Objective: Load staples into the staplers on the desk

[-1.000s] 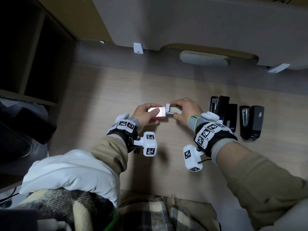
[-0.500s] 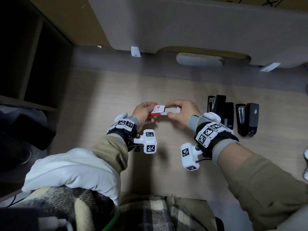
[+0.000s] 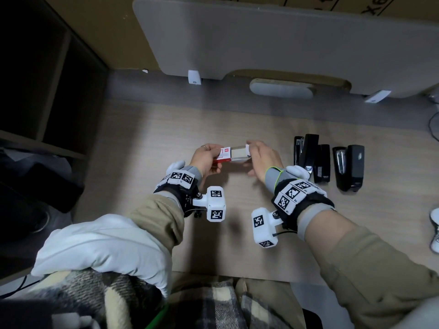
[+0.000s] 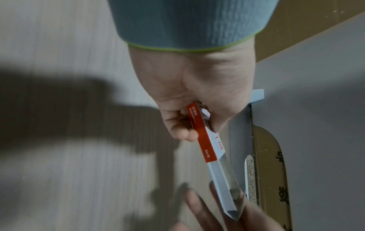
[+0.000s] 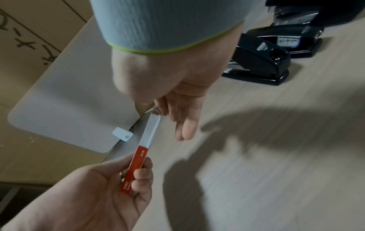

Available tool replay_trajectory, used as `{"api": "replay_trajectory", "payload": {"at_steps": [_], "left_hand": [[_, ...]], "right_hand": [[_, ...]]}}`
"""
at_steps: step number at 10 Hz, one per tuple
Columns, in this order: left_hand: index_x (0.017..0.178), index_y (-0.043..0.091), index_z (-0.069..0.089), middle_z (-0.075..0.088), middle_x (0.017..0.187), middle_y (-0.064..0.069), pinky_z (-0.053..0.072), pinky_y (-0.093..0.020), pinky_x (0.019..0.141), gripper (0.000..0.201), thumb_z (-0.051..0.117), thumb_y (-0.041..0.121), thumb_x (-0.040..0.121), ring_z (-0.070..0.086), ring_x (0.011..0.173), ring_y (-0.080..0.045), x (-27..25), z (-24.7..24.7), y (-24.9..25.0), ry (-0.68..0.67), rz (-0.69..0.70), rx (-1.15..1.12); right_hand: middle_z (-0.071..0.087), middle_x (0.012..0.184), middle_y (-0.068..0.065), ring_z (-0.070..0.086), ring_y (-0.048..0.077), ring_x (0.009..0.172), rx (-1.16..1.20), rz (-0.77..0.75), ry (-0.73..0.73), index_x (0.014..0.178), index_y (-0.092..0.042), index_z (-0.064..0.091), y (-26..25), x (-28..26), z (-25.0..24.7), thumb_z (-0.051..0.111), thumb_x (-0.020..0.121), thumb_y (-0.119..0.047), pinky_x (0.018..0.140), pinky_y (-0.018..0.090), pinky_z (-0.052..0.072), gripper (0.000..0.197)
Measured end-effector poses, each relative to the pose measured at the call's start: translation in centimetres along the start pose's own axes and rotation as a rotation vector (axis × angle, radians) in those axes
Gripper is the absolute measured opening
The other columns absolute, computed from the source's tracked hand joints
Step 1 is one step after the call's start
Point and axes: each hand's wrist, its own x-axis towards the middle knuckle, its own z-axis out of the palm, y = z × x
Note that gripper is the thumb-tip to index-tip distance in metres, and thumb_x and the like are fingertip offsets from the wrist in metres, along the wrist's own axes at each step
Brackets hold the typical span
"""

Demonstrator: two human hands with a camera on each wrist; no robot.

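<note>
My left hand (image 3: pixel 207 154) grips the red and white sleeve (image 3: pixel 223 155) of a staple box just above the wooden desk (image 3: pixel 166 129). My right hand (image 3: pixel 256 151) pinches the far end of the box's inner tray (image 3: pixel 238 153), which sticks out of the sleeve to the right. The left wrist view shows the sleeve (image 4: pixel 205 140) between thumb and fingers, with the pale tray (image 4: pixel 223 184) reaching toward the other hand. In the right wrist view the tray (image 5: pixel 150 131) is drawn out of the sleeve (image 5: pixel 136 165). Three black staplers (image 3: pixel 322 166) lie to the right of my right hand, tops swung open.
A grey panel (image 3: pixel 261 39) with white clips stands along the desk's back edge, with cardboard behind it. Dark shelving (image 3: pixel 47 91) is at the left. A white cushion (image 3: pixel 102 248) and a plaid blanket lie on my lap at the front.
The inner tray has slid further out of the sleeve to the right as my hands moved apart. The staplers have not moved.
</note>
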Motion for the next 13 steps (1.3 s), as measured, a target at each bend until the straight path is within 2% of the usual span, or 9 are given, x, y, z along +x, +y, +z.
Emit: {"api": "replay_trajectory", "payload": {"at_steps": [1,2,4,6,7,10,11,12,13], "left_hand": [[0.089,0.016,0.055,0.061,0.071,-0.007,0.043,-0.020,0.039,0.013,0.049,0.009,0.098,0.048,0.036,-0.010,-0.4,0.1,0.1,-0.016,0.019,-0.007],[0.090,0.017,0.053,0.059,0.072,-0.006,0.044,-0.022,0.043,0.010,0.050,0.010,0.097,0.049,0.039,-0.012,-0.8,0.7,-0.1,-0.067,0.024,-0.013],[0.099,0.015,0.055,0.058,0.072,-0.008,0.048,-0.028,0.050,0.017,0.048,0.001,0.090,0.052,0.046,-0.017,-1.1,2.2,0.0,-0.075,0.019,-0.041],[0.120,0.013,0.052,0.060,0.083,-0.006,0.052,-0.032,0.066,0.032,0.045,0.000,0.091,0.058,0.066,-0.017,-1.2,3.2,0.1,-0.176,-0.030,0.105],[0.123,0.005,0.056,0.063,0.085,-0.008,0.052,-0.026,0.058,0.033,0.049,-0.003,0.092,0.063,0.066,-0.016,-1.0,3.3,-0.6,-0.239,-0.022,0.342],[0.113,0.010,0.055,0.069,0.087,-0.002,0.045,-0.027,0.066,0.023,0.056,0.027,0.097,0.062,0.079,-0.019,-0.4,9.3,-1.6,-0.219,-0.011,0.234],[0.126,0.004,0.056,0.066,0.107,-0.012,0.046,-0.033,0.077,0.061,0.063,0.045,0.082,0.061,0.101,-0.031,0.4,10.8,-2.1,-0.087,-0.056,0.598],[0.139,0.011,0.046,0.054,0.137,-0.011,0.040,-0.039,0.106,0.064,0.064,0.038,0.083,0.052,0.125,-0.031,0.5,12.1,-3.0,0.055,-0.084,0.622],[0.131,0.017,0.054,0.062,0.128,-0.009,0.045,-0.039,0.104,0.052,0.065,0.032,0.082,0.059,0.117,-0.028,0.2,13.1,-2.9,0.135,-0.018,0.487]], "right_hand": [[0.074,0.083,0.010,0.071,0.024,0.059,0.079,0.073,-0.055,0.122,-0.020,0.062,-0.2,-0.3,-0.1,0.040,0.098,-0.022,0.061,0.035,0.061,0.032],[0.074,0.067,0.003,0.071,0.023,0.070,-0.136,0.019,-0.088,0.110,-0.028,0.067,-0.5,-0.3,0.5,0.041,0.096,-0.034,0.075,0.034,0.057,0.030],[0.063,0.127,0.012,0.058,0.035,0.114,-0.469,-0.087,-0.109,0.135,-0.025,0.053,-1.4,-0.6,0.8,0.033,0.101,-0.035,0.088,0.036,0.045,0.040],[0.054,0.138,0.015,0.055,0.036,0.120,-0.497,-0.004,-0.180,0.152,-0.018,0.021,-0.4,-0.7,0.5,0.039,0.097,-0.028,0.088,0.038,0.042,0.059],[0.048,0.147,0.005,0.050,0.031,0.129,-0.367,0.037,-0.112,0.154,-0.021,0.014,0.4,-0.5,-0.1,0.044,0.096,-0.020,0.099,0.037,0.040,0.066],[0.051,0.142,-0.003,0.047,0.020,0.132,-0.183,-0.045,0.156,0.146,-0.018,0.033,5.4,-0.2,-5.5,0.055,0.090,-0.023,0.105,0.040,0.041,0.061],[0.054,0.137,-0.006,0.046,0.020,0.126,-0.231,-0.040,0.226,0.143,-0.021,0.037,6.2,-0.3,-7.4,0.055,0.090,-0.023,0.096,0.035,0.043,0.056],[0.055,0.134,-0.007,0.046,0.021,0.124,-0.249,-0.036,0.215,0.141,-0.024,0.039,7.6,-0.4,-9.6,0.052,0.090,-0.022,0.088,0.032,0.039,0.053],[0.057,0.131,-0.006,0.048,0.021,0.121,-0.217,-0.089,0.185,0.139,-0.024,0.042,7.9,-0.4,-10.5,0.051,0.089,-0.022,0.090,0.033,0.040,0.051]]}}
